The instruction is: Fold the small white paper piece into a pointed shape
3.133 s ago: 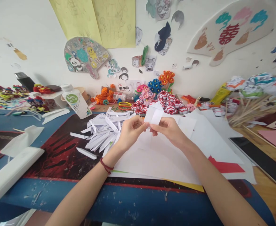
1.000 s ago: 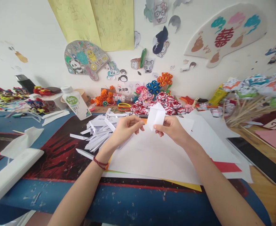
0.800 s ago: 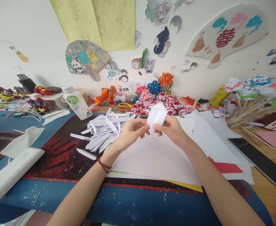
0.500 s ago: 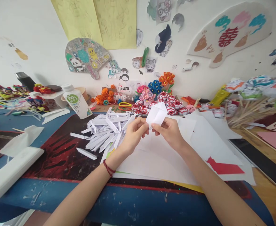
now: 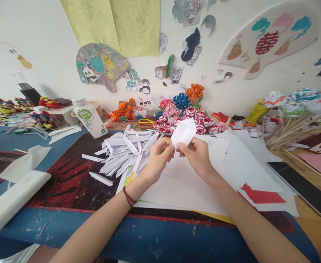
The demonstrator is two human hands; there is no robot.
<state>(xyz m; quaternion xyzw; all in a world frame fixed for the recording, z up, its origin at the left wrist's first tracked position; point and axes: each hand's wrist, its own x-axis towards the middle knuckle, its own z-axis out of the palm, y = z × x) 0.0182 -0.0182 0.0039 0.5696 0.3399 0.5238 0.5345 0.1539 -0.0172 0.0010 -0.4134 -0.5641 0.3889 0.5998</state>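
Note:
A small folded piece of white paper (image 5: 184,131) with a pointed upper end is held up over the work surface. My right hand (image 5: 195,153) pinches its lower edge, thumb in front and fingers behind. At its lower left corner, my left hand (image 5: 161,155) has thumb and fingers closed on the paper. Beneath both hands lie large white paper sheets (image 5: 182,190). To the left of my left hand is a heap of folded white paper strips (image 5: 124,149), with a couple lying loose beside it.
A white bottle (image 5: 87,118) stands behind the heap. Red-and-white paper flowers (image 5: 198,118) line the back. On the right are a black phone-like slab (image 5: 302,186), a red paper scrap (image 5: 263,195) and thin sticks (image 5: 286,131). A long white object (image 5: 15,201) lies at the left.
Both hands and the folded paper have shifted very slightly right. The paper stays pinched between them, and the rest looks the same.

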